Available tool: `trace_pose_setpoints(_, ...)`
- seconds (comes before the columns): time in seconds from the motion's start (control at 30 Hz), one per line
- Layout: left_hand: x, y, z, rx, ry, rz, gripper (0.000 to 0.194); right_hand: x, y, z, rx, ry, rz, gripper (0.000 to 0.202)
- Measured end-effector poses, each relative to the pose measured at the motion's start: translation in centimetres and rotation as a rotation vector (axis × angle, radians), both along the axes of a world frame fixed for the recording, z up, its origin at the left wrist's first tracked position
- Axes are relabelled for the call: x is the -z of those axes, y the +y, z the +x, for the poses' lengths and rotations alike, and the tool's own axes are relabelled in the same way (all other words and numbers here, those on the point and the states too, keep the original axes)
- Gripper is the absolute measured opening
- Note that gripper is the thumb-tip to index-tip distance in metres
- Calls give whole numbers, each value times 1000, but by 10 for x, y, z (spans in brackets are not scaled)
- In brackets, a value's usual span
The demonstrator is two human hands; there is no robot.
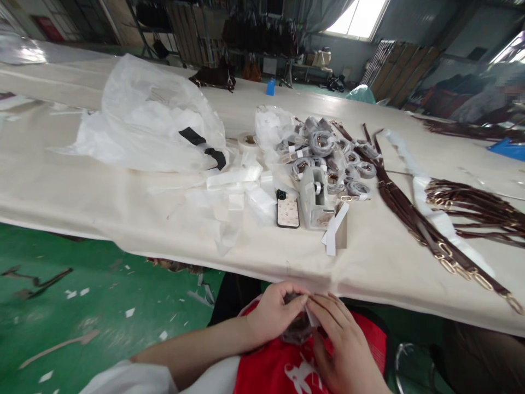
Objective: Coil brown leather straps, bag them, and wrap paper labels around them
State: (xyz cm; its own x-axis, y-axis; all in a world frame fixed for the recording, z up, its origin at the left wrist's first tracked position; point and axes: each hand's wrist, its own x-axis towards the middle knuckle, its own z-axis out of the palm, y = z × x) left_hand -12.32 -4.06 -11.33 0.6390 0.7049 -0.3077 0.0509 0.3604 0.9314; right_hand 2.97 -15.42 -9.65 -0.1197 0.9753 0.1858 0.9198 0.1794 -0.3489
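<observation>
Over my lap, at the table's front edge, I hold a coiled strap (297, 328) that looks wrapped in clear plastic. My left hand (273, 312) curls around its far and left side, thumb on top. From the right, my right hand (342, 336) closes on the same coil, with its fingertips meeting my left thumb. A small white paper band (312, 316) shows between the fingers. Much of the coil is hidden by my hands. Similar plastic-wrapped coiled straps (322, 143) lie piled on the table behind a tape dispenser (315, 197).
On the cream-covered table (164, 219) lie a phone (287, 210), white paper strips (337, 230), thin plastic sleeves (260, 200) and a large plastic bag (151, 120). Brown straps with gold clasps (414, 219) stretch across the right side. Scraps litter the green floor (102, 323).
</observation>
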Motion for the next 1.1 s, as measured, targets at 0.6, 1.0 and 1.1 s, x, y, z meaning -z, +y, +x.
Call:
trace_pose_setpoints(0.6,-10,1,-7,-37,160,427,18,3,9,9,102,61,209,62)
trace_pose_setpoints(1.0,-6,-2,-17,-105,232,636,29,25,7,-14,377,975,-49,44)
trace_pose_setpoints(1.1,-3,-2,-18,-125,216,625,29,20,11,-18,392,1174,-104,45)
